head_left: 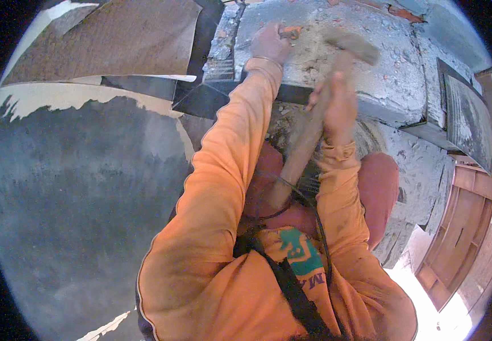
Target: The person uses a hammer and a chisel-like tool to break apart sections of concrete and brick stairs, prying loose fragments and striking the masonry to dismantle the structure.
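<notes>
My right hand (339,111) is closed round the long wooden handle (302,150) of a hammer. Its dusty, blocky head (353,45) is smeared by motion and hangs over the rough grey masonry (391,79). Farther left, my left hand (271,44) is closed and resting at the masonry. By its fingers shows a short dark and orange thing (290,33); whether it is a tool end or a bit of brick is unclear. Grey rubble and dust lie between the two hands.
A dark grey panel (86,199) with torn pale edges fills the left side. Brown sheeting (126,40) lies at the upper left. A dark slab (467,108) juts out at the right, above a brown wooden frame (456,233). A black cord (321,227) hangs before my chest.
</notes>
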Demonstrator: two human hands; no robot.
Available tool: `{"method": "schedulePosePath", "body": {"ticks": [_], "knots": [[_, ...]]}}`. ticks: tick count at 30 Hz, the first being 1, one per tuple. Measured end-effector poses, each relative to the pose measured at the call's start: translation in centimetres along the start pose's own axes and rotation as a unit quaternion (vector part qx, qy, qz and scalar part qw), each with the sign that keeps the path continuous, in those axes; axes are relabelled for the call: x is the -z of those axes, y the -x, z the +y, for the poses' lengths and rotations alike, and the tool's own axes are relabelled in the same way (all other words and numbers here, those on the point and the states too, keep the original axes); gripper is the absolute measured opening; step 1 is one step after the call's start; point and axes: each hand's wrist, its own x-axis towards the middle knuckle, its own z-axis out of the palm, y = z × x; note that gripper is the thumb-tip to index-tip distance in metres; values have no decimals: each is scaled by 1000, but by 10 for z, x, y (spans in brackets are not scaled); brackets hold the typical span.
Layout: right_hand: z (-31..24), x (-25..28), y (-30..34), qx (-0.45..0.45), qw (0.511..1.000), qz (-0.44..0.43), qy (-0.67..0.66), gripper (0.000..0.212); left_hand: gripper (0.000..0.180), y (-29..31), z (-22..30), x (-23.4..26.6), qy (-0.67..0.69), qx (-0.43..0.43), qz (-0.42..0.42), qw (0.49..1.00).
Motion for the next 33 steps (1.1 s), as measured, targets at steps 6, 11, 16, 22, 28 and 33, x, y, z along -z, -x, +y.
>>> {"method": "schedulePosePath", "body": {"ticks": [6,11,16,22,28,33], "knots": [[1,7,-28,-66,992,-66,87,27,31,-2,-1,-9,10,-48,14,999],[-22,14,-11,12,1000,-16,-14,25,30,-1,-3,2,15,-29,9,999],[-9,5,-20,45,998,22,-35,26,30,-7,2,-4,17,-58,34,998],[-7,5,-15,-68,996,-54,-6,25,29,-1,-12,2,17,-33,20,999],[-8,30,-34,256,961,46,100,28,26,0,9,-10,27,-42,31,998],[4,11,-23,-61,984,-108,131,29,23,6,0,-1,41,-23,11,999]]}}
